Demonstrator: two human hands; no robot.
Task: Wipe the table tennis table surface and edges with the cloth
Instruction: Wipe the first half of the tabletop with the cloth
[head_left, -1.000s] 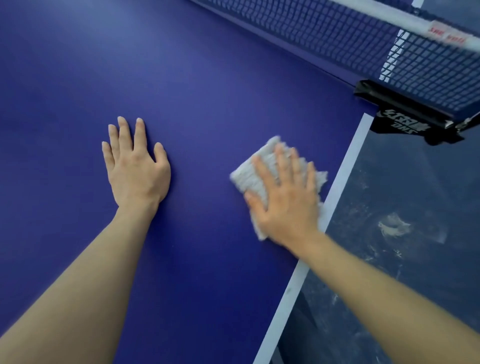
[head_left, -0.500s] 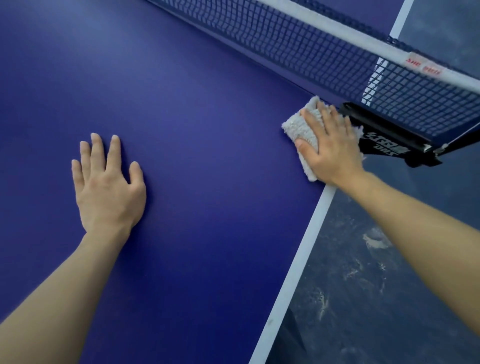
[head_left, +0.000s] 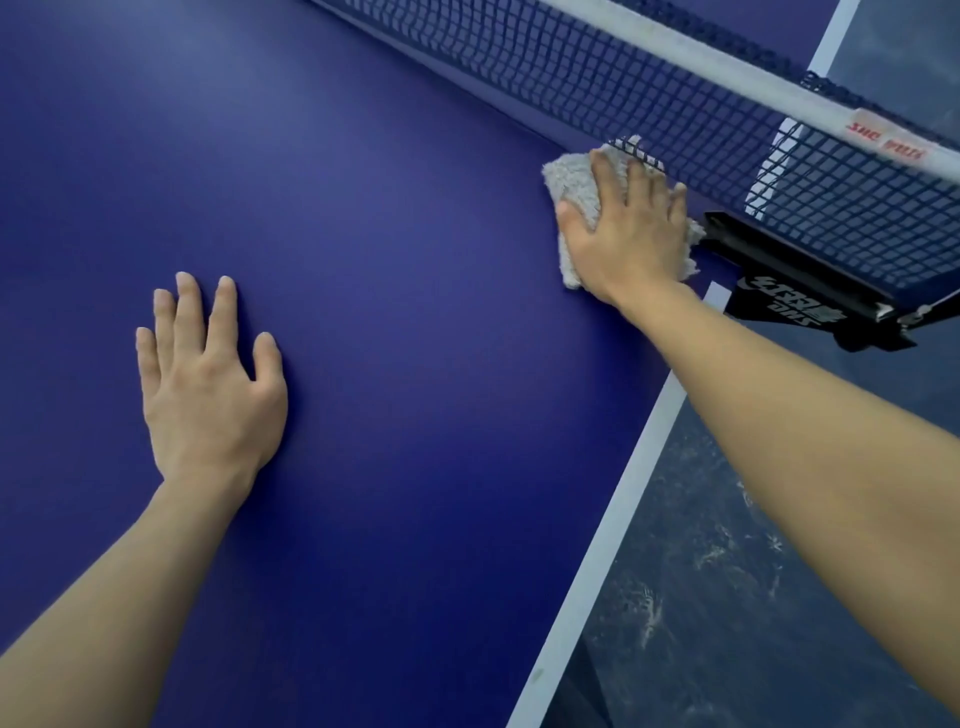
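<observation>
Cloth (head_left: 569, 182) at the net (head_left: 675, 104), near the table's (head_left: 389, 260) side edge.
Right hand (head_left: 631, 234) presses it flat with straight fingers, its far corner seemingly under the net; left hand (head_left: 208, 384) lies open on wide blue surface.

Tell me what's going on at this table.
A person is wiping a blue table tennis table with a grey cloth. The right hand presses flat on the cloth, fingers straight, right up against the bottom of the net and next to the black net clamp, near the white side line. The left hand rests flat on the bare surface, holding nothing.
</observation>
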